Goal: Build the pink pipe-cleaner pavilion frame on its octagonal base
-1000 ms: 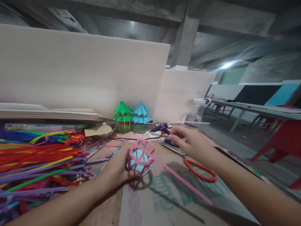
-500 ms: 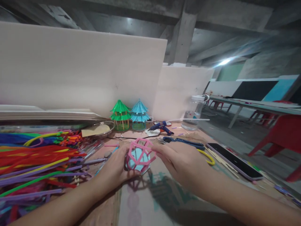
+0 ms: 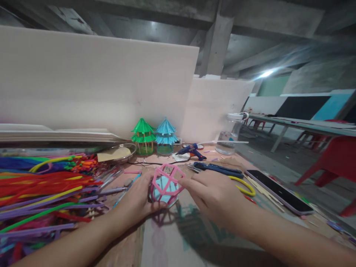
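A small pink pipe-cleaner frame [image 3: 167, 192], open-sided like a little cage, is held just above the work surface. Inside or behind it shows a pale blue disc [image 3: 164, 184]. My left hand [image 3: 140, 194] wraps around the frame's left side, with the thumb under its lower edge. At the right edge, my right hand [image 3: 211, 193] has its index finger and thumb closed on the frame; the other fingers curl beneath. A shadow of the frame falls on the board [image 3: 167, 241] below.
Many coloured pipe cleaners [image 3: 41, 185] lie at left. Behind stand a green pagoda model [image 3: 142, 135], a blue one [image 3: 166, 135], a glue gun [image 3: 190, 150] and a water bottle [image 3: 229, 135]. Pliers [image 3: 218, 168], wooden sticks [image 3: 263, 193] and a phone [image 3: 278, 191] sit right.
The right hand's fingertips have shifted slightly lower along the frame's right edge. The left hand keeps its hold, and the camera view has moved a little.
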Tool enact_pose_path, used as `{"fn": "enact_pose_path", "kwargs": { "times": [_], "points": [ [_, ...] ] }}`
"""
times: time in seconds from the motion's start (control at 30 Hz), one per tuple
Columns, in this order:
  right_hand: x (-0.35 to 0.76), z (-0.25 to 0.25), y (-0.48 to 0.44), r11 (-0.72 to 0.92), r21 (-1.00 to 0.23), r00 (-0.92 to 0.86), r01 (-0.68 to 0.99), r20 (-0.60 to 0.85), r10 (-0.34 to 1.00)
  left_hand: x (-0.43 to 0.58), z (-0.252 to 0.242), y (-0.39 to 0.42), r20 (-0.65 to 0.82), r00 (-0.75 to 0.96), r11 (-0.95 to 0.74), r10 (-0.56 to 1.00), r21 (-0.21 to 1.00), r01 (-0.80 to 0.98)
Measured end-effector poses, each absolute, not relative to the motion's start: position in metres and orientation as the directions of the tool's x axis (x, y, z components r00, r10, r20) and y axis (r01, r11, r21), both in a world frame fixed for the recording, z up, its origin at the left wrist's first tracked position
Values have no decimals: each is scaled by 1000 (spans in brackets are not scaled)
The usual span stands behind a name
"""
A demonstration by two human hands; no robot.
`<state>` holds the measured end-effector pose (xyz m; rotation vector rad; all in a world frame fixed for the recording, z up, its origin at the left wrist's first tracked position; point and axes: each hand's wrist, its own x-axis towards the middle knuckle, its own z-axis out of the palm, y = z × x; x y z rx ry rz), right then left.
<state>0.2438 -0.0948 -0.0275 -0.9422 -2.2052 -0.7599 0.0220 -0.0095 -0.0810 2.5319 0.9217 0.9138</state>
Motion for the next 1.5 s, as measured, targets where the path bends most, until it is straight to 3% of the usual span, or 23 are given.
{"fn": "enact_pose_path", "kwargs": {
  "times": [0.47,0.73,1.27,1.5],
  "points": [
    [243,-26,-97,618,160,-523,770,713,467,20,-82,-10,485,586,-756,650,494,429],
    [247,-29,-95,636,207,-581,743,672,460,20,-82,-13,456,601,-748,656,498,438],
    [253,-14,-96,647,59,-524,760,645,556,23,-81,-10,462,590,-737,662,543,402],
    [250,-18,-94,638,60,-517,768,647,561,25,-78,-10,460,602,-740,653,555,379]
  ]
}}
